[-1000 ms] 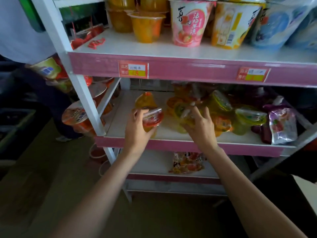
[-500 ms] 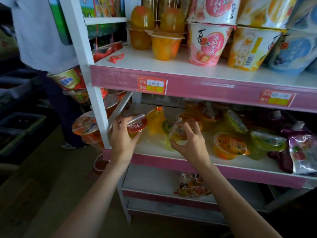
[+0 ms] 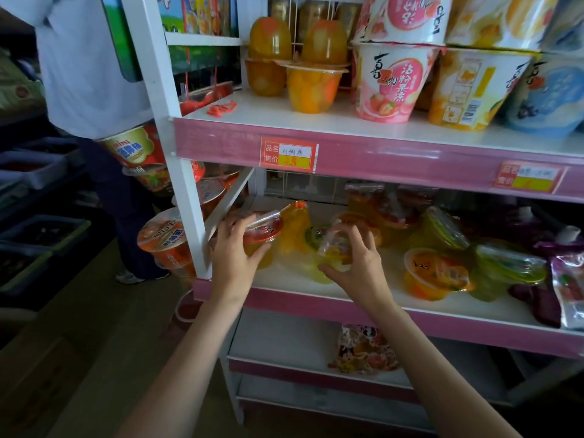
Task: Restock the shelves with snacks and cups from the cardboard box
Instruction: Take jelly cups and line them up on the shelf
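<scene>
a: left hand (image 3: pixel 232 259), what does it hold?
b: a red-lidded jelly cup (image 3: pixel 260 237), fingers wrapped round its near side, thumb by the lid. the cup is tilted and sits at the left end of the middle shelf (image 3: pixel 395 298), close to the white upright post (image 3: pixel 177 159).

a: and the right hand (image 3: pixel 358 268)?
b: fingers spread and curled over a clear jelly cup (image 3: pixel 331 248), thumb low on the near side. whether the cup is lifted or resting on the middle shelf cannot be told; it lies just right of the red-lidded jelly cup.

a: between the two cups?
b: a yellow pouch (image 3: pixel 295 226), standing further back on the middle shelf.

a: further right along the middle shelf?
b: an orange fruit cup (image 3: pixel 434 273) near the front edge, then green-lidded cups (image 3: pixel 508 267), then a purple pouch (image 3: pixel 568 286) at the far right end.

a: above the middle shelf?
b: a pink shelf edge with a red price tag (image 3: pixel 289 154); on the board above stand orange fruit cups (image 3: pixel 311 86), a pink tub (image 3: pixel 392 83), a yellow tub (image 3: pixel 474 90) and a blue tub (image 3: pixel 550 96), with more tubs stacked on top.

a: below the middle shelf?
b: a printed snack bag (image 3: pixel 363 349) on a lower board.

a: left of the white upright post?
b: noodle bowls (image 3: pixel 164 238) on a side rack, and a person in a white shirt (image 3: pixel 91 64) standing beyond them.
</scene>
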The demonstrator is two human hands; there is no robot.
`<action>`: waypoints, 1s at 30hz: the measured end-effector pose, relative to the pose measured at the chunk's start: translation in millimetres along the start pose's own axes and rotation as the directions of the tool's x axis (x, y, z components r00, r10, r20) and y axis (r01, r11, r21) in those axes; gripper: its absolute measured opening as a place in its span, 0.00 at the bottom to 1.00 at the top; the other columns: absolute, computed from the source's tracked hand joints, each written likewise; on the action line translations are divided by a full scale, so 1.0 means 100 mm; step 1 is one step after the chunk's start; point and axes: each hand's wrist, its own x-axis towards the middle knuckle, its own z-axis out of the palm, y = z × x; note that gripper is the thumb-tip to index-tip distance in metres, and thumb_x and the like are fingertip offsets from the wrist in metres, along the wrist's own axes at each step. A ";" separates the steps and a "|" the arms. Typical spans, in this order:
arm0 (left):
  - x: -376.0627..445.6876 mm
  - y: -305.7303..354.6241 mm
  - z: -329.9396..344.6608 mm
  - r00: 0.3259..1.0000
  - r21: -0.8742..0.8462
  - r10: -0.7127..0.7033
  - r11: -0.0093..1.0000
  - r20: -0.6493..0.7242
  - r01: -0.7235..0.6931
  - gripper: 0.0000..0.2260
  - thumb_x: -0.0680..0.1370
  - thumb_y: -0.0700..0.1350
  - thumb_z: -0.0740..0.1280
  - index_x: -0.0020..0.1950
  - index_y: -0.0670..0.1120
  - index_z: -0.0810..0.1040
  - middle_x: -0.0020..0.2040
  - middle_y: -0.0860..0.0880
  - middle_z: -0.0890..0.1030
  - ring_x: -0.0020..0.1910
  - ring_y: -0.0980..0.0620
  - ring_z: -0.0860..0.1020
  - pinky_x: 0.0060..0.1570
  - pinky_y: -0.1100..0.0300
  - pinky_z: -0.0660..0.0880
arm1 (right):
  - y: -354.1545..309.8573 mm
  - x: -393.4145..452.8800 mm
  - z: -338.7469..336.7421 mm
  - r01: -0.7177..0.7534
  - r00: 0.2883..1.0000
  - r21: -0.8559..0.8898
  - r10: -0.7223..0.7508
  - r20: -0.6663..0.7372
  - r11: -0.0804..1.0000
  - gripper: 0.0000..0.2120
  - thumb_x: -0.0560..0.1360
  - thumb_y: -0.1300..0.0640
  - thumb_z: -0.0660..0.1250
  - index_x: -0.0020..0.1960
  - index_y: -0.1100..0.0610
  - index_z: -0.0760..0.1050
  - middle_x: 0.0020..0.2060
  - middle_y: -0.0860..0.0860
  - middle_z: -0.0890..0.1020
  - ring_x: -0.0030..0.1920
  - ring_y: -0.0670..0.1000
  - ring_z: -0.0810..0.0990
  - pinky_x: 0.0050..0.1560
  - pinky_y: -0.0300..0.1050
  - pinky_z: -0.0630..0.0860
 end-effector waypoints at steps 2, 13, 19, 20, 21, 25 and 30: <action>-0.01 0.01 -0.01 1.000 0.018 0.017 1.000 0.008 -0.017 0.23 0.70 0.44 0.73 0.64 0.45 0.74 0.63 0.41 0.73 0.63 0.42 0.72 0.63 0.45 0.71 | 0.00 0.03 0.04 0.050 0.998 0.019 -0.051 0.024 0.999 0.29 0.63 0.57 0.78 0.61 0.53 0.70 0.51 0.46 0.69 0.52 0.50 0.73 0.55 0.44 0.74; -0.19 0.26 -0.14 0.982 0.491 0.128 0.852 0.139 -0.181 0.32 0.75 0.58 0.63 0.75 0.51 0.54 0.76 0.46 0.54 0.74 0.42 0.56 0.69 0.43 0.60 | 0.13 0.19 0.20 0.256 0.963 -0.018 -0.253 0.088 0.967 0.33 0.63 0.49 0.77 0.62 0.52 0.67 0.57 0.47 0.77 0.64 0.53 0.71 0.66 0.40 0.60; -0.27 0.28 -0.14 0.892 0.336 0.253 0.860 0.374 -0.385 0.29 0.72 0.61 0.65 0.70 0.64 0.59 0.74 0.55 0.60 0.74 0.46 0.52 0.72 0.42 0.49 | 0.14 0.15 0.16 0.358 0.918 0.139 -0.375 0.126 0.923 0.31 0.63 0.52 0.78 0.62 0.49 0.69 0.50 0.38 0.74 0.59 0.48 0.73 0.63 0.50 0.72; -0.28 0.24 -0.15 0.894 0.288 0.270 0.879 0.359 -0.381 0.27 0.72 0.60 0.66 0.69 0.63 0.62 0.73 0.55 0.62 0.74 0.46 0.53 0.72 0.44 0.50 | 0.13 0.15 0.16 0.364 0.910 0.144 -0.385 0.157 0.920 0.32 0.63 0.52 0.78 0.63 0.48 0.68 0.54 0.42 0.75 0.59 0.48 0.74 0.61 0.50 0.73; -0.28 0.22 -0.16 0.894 0.241 0.293 0.892 0.339 -0.383 0.25 0.72 0.59 0.66 0.68 0.62 0.64 0.72 0.55 0.65 0.73 0.47 0.57 0.71 0.47 0.53 | 0.13 0.15 0.14 0.368 0.895 0.161 -0.396 0.204 0.916 0.32 0.63 0.53 0.78 0.63 0.47 0.68 0.57 0.46 0.75 0.59 0.49 0.74 0.60 0.50 0.75; -0.17 0.17 -0.24 0.886 0.216 0.310 0.892 0.346 -0.396 0.21 0.72 0.58 0.67 0.64 0.59 0.70 0.70 0.52 0.68 0.69 0.50 0.66 0.67 0.50 0.63 | 0.12 0.17 -0.16 0.248 0.864 0.436 -0.400 0.304 0.865 0.28 0.71 0.58 0.71 0.69 0.49 0.66 0.59 0.46 0.75 0.58 0.48 0.77 0.57 0.45 0.77; -0.01 0.08 -0.32 0.873 0.205 0.275 0.903 0.404 -0.379 0.24 0.73 0.56 0.66 0.68 0.54 0.68 0.72 0.51 0.65 0.71 0.52 0.63 0.71 0.52 0.60 | 0.03 0.65 -0.08 0.344 0.894 0.058 -0.346 0.285 0.937 0.26 0.76 0.59 0.65 0.72 0.48 0.63 0.69 0.52 0.68 0.64 0.54 0.73 0.64 0.53 0.72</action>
